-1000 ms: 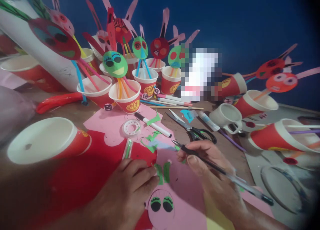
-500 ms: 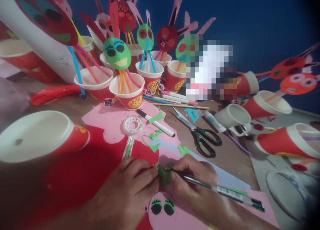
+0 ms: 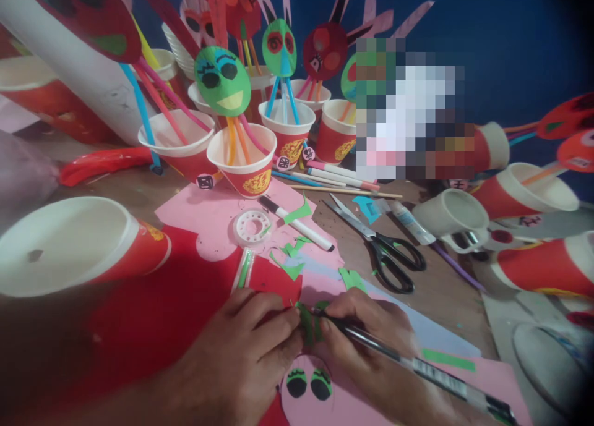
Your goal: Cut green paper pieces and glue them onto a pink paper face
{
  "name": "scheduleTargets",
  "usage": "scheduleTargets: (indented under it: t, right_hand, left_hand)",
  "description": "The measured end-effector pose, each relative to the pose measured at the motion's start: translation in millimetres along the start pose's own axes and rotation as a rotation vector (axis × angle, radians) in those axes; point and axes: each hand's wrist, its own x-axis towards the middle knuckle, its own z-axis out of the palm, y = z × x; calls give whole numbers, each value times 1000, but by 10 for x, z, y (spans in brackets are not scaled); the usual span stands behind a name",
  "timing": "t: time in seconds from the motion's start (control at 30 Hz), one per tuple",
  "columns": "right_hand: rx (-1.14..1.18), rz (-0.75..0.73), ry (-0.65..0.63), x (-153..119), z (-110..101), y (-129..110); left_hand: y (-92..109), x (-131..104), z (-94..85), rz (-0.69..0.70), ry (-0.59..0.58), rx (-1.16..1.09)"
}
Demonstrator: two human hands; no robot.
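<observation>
Pen (image 3: pixel 380 342) clamped in the right hand (image 3: pixel 371 333) meets green paper pieces (image 3: pixel 307 327) just beyond a pink paper face (image 3: pixel 307 407); whether the left hand (image 3: pixel 250 339) pinches or merely presses them cannot be told. Flat, steadied paper and light strokes suit clean lines. One second earlier, the pen was raised clear.

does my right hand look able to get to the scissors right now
Probably yes: the scissors lie just beyond your right hand, with nothing seen between or on top. But that hand grips a pen, so it would likely need freeing first.
</observation>
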Motion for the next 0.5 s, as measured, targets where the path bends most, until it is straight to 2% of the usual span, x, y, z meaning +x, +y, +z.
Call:
scheduleTargets:
  t: [0.17, 0.33, 0.5]
  right_hand:
    - [-3, -27, -47, -16, -3, 19]
    - [-15, -35, -29, -25, -1, 41]
    - [38, -1, -57, -19, -15, 21]
  left_hand:
    - [-10, 15, 11, 9, -25, 7]
    - [3, 12, 10, 1, -8, 1]
    - [4, 5, 1, -3, -23, -1]
